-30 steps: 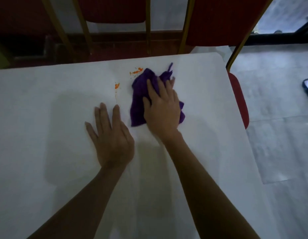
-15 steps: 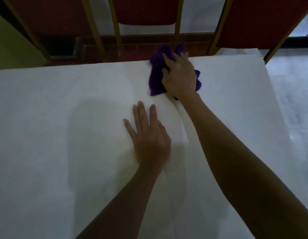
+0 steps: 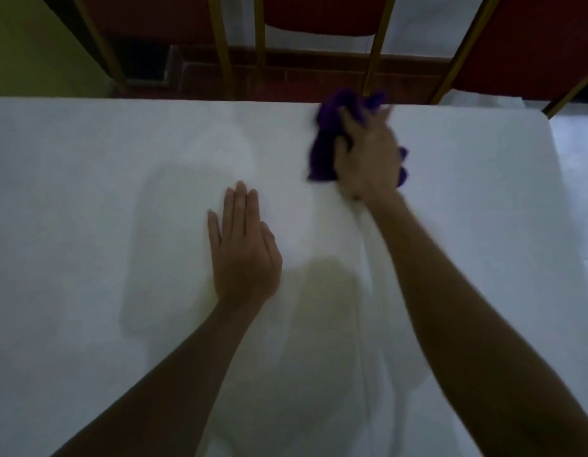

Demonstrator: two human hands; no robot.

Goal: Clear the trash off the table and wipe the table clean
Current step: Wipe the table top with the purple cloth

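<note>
Wiping stage. Right hand [image 3: 368, 159] presses purple cloth [image 3: 322, 153] at the worktop [image 3: 88, 192] far edge, fingers laid over it, blurred. Left hand [image 3: 245, 252] flat mid-worktop, fingers straight, holding nothing. No trash or stains visible; probably nearly done.

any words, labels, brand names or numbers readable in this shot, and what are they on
None. No text, label, brand, number or sign shows on the white table, on the purple cloth under the right hand, or on the red chairs behind the table. The cloth is motion-blurred.
</note>
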